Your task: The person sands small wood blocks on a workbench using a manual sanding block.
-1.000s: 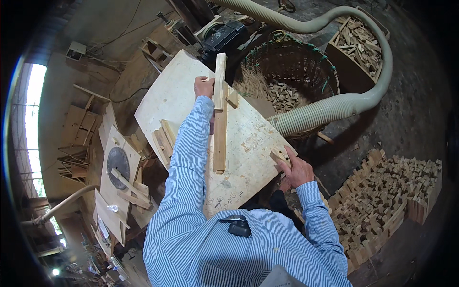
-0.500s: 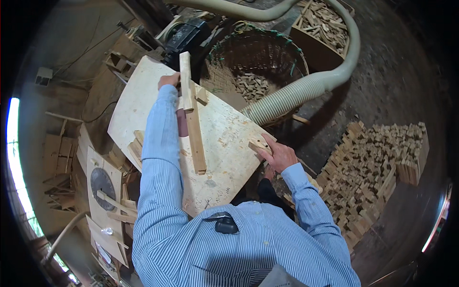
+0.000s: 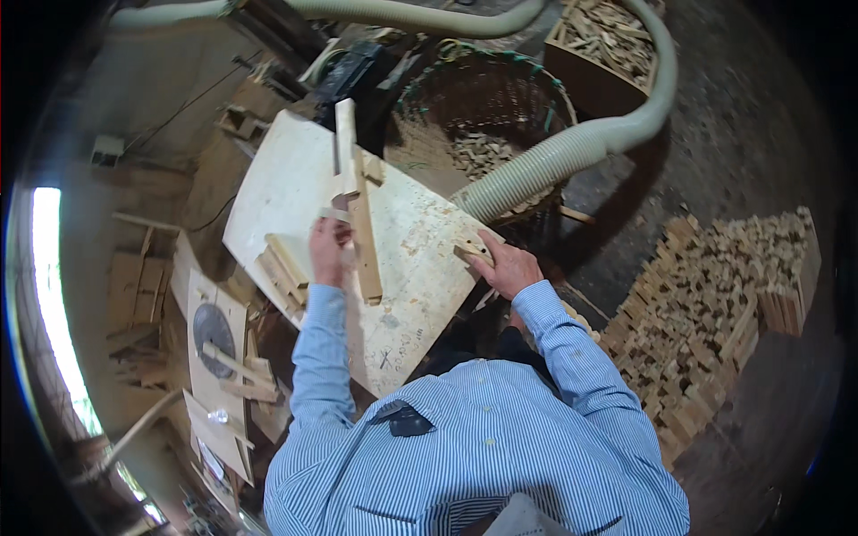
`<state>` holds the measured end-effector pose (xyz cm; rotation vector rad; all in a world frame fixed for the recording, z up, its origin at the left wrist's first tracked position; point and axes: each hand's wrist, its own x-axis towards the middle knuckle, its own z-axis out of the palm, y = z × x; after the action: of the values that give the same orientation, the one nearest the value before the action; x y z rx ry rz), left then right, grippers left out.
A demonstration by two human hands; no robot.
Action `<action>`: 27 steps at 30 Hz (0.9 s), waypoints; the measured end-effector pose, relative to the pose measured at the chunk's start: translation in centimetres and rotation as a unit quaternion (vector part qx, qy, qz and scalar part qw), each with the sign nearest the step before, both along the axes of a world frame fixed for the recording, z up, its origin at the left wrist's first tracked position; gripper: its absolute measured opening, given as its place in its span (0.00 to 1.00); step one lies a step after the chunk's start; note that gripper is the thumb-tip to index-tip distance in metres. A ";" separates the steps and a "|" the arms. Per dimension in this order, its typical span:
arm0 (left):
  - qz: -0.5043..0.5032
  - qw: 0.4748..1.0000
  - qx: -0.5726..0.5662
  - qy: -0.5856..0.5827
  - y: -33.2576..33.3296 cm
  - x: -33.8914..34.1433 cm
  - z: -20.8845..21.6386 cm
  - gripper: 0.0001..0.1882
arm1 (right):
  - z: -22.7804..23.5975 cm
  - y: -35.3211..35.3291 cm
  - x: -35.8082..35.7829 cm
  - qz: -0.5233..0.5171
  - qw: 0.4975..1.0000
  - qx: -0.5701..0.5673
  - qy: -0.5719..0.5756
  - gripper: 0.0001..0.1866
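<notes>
My left hand [image 3: 331, 250], smeared by motion, is closed on a small pale wood block [image 3: 335, 214] above the pale tabletop [image 3: 411, 308]. Just right of it a long wooden strip [image 3: 365, 255] lies lengthwise, with an upright-looking pale wood piece [image 3: 346, 134] at its far end. A narrow dark slot shows in the top beside that piece. At the right edge of the tabletop, my right hand [image 3: 514, 268] is closed round a small wood block with dark holes [image 3: 471, 252]. Several wood sticks [image 3: 284, 268] lie by the table's left edge.
A wicker basket [image 3: 411, 134] with wood offcuts stands beyond the table, a ribbed hose [image 3: 527, 174] crossing its front. Stacked wood blocks [image 3: 706, 322] cover floor at the right. A box of scraps [image 3: 608, 40] is far right; a round saw blade [image 3: 213, 339] leans left.
My left hand has come back from the far end of the strip toward me, now with a small wood block in it. My right hand stays on its block at the edge.
</notes>
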<state>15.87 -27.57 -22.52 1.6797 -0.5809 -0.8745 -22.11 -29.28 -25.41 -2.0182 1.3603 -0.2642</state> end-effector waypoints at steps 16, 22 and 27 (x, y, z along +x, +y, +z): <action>-0.244 0.960 0.002 0.141 12.6 -21.1 0.1 0.16 | 4.7 9.3 -2.9 0.074 0.955 -0.172 -0.229 0.31; -0.344 0.899 -0.022 0.271 14.5 -23.3 -0.9 0.18 | 5.0 13.1 -5.3 -0.053 0.969 -0.002 -0.240 0.16; -0.360 0.919 -0.011 0.161 16.2 -22.2 -2.3 0.23 | 5.7 15.6 -8.8 -0.199 0.930 0.085 -0.296 0.17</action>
<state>-6.31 -11.41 -24.78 1.2491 -0.9947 -1.6262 -30.95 -13.69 -19.69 -1.3406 1.3173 -0.8340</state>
